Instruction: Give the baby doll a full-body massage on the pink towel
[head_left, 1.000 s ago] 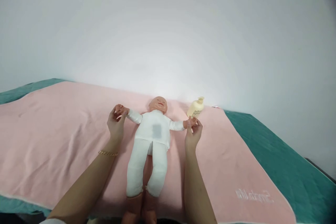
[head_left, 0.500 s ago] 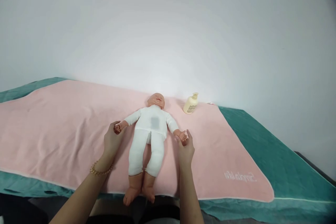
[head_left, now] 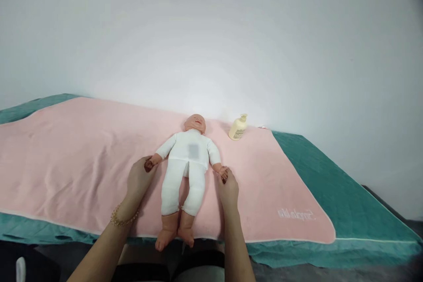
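Note:
A baby doll (head_left: 187, 165) in a white suit lies on its back on a pink towel (head_left: 76, 154), head toward the wall and bare feet at the near edge. My left hand (head_left: 139, 180) is closed around the doll's hand on the left side. My right hand (head_left: 227, 189) pinches the doll's other hand. Both doll arms slope down beside its body. A gold bracelet (head_left: 123, 219) circles my left wrist.
A cream pump bottle (head_left: 238, 128) stands on the towel just right of the doll's head. The towel covers a teal bed (head_left: 330, 185) set against a white wall. The bed's near edge runs below the doll's feet.
Both my hands brought the doll's arms down from spread out sideways to slanting along its body. The view pulled back, so the doll's feet and the bed's near edge show.

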The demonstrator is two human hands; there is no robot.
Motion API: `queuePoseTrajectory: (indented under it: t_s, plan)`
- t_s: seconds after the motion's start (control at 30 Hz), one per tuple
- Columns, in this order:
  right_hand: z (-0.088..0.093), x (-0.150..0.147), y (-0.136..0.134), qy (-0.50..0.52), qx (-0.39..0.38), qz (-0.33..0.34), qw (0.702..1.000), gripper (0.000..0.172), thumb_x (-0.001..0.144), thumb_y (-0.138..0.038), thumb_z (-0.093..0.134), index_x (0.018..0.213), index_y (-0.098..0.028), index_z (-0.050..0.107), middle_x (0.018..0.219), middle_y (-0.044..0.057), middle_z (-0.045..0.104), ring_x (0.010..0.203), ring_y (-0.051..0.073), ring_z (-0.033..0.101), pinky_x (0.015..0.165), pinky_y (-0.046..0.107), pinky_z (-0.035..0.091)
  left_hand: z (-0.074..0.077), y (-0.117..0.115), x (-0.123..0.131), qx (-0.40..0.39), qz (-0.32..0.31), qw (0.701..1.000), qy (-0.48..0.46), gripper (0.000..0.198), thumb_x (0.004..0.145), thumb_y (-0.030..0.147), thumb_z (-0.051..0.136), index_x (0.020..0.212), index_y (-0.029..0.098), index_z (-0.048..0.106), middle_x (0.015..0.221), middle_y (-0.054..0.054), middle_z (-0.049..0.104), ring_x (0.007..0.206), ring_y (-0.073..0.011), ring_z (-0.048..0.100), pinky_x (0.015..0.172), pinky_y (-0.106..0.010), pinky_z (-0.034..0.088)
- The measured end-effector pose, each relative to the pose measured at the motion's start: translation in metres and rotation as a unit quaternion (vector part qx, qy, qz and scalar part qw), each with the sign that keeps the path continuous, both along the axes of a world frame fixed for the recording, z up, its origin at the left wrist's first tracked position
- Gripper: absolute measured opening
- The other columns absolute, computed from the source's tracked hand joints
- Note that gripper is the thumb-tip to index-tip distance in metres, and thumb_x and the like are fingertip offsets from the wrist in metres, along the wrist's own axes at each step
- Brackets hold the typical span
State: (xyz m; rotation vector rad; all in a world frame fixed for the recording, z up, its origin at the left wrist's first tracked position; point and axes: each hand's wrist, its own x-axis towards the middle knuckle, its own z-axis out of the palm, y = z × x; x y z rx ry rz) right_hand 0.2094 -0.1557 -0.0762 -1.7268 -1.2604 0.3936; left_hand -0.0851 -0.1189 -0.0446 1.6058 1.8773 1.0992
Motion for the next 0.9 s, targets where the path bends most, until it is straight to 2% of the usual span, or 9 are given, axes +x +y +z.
queuePoseTrajectory:
  t_s: [0.1,0.17,0.23,0.33,0.47,0.6,0.77,0.9]
  plan:
    - [0.003,0.001,0.0,0.052,-0.002,-0.004,0.999,0.045,0.082,-0.038,0.054,0.122,-0.019,0.059,0.108,0.011,0.07,0.095,0.026,0.067,0.083,0.038,0.051,-0.004,0.001,-0.004,0.014,0.038,0.993,-0.109,0.039,0.077,0.041,0.062,0.109,0.018,0.065,0.104,-0.01,0.072,0.093,-0.0275,0.067,0.075,-0.034,0.051]
    - [0.004,0.005,0.004,0.131,0.046,-0.025,0.99,0.051,0.078,-0.038,0.061,0.125,-0.02,0.057,0.116,0.011,0.068,0.102,0.024,0.066,0.086,0.036,0.051,-0.007,0.003,-0.006,0.038,0.061,0.98,-0.183,0.044,0.072,0.038,0.068,0.11,0.017,0.064,0.105,-0.01,0.071,0.095,-0.0264,0.066,0.08,-0.035,0.052]
    - [0.007,0.011,0.013,0.225,0.104,-0.043,0.968,0.058,0.072,-0.039,0.069,0.124,-0.017,0.055,0.121,0.013,0.066,0.106,0.024,0.065,0.089,0.035,0.051,-0.007,0.007,-0.008,0.067,0.086,0.963,-0.246,0.05,0.069,0.036,0.071,0.113,0.015,0.062,0.107,-0.011,0.07,0.097,-0.0264,0.066,0.083,-0.037,0.053]
    - [0.015,0.023,0.031,0.308,0.149,-0.079,0.936,0.062,0.068,-0.043,0.076,0.119,-0.015,0.057,0.121,0.015,0.065,0.11,0.026,0.064,0.093,0.037,0.051,-0.002,0.014,-0.008,0.108,0.099,0.934,-0.325,0.056,0.067,0.035,0.075,0.118,0.016,0.06,0.112,-0.013,0.068,0.101,-0.0261,0.066,0.088,-0.041,0.053]
    - [0.03,0.038,0.059,0.327,0.181,-0.085,0.924,0.056,0.068,-0.046,0.077,0.112,-0.014,0.064,0.122,0.012,0.066,0.114,0.027,0.061,0.099,0.038,0.049,0.011,0.029,-0.003,0.166,0.096,0.903,-0.385,0.052,0.066,0.031,0.079,0.114,0.017,0.061,0.113,-0.012,0.068,0.104,-0.0241,0.066,0.094,-0.042,0.051]
    - [0.037,0.047,0.092,0.331,0.217,-0.034,0.918,0.055,0.072,-0.046,0.074,0.117,-0.016,0.064,0.125,0.01,0.065,0.117,0.026,0.06,0.104,0.042,0.045,0.025,0.058,0.005,0.221,0.089,0.878,-0.415,0.056,0.064,0.027,0.082,0.115,0.019,0.06,0.118,-0.011,0.066,0.1,-0.0219,0.067,0.092,-0.04,0.053]
    - [0.047,0.047,0.142,0.387,0.249,0.035,0.887,0.052,0.071,-0.043,0.076,0.112,-0.013,0.065,0.122,0.012,0.066,0.116,0.026,0.061,0.102,0.044,0.047,0.034,0.111,0.017,0.256,0.087,0.848,-0.456,0.049,0.062,0.028,0.082,0.105,0.015,0.065,0.104,-0.01,0.07,0.098,-0.0221,0.068,0.093,-0.04,0.053]
    - [0.057,0.044,0.173,0.363,0.21,0.079,0.904,0.037,0.087,-0.04,0.065,0.114,-0.015,0.063,0.121,0.01,0.064,0.108,0.023,0.063,0.093,0.043,0.052,0.035,0.144,0.022,0.233,0.068,0.853,-0.462,0.04,0.064,0.033,0.081,0.098,0.014,0.07,0.104,-0.011,0.072,0.102,-0.0243,0.066,0.095,-0.04,0.051]
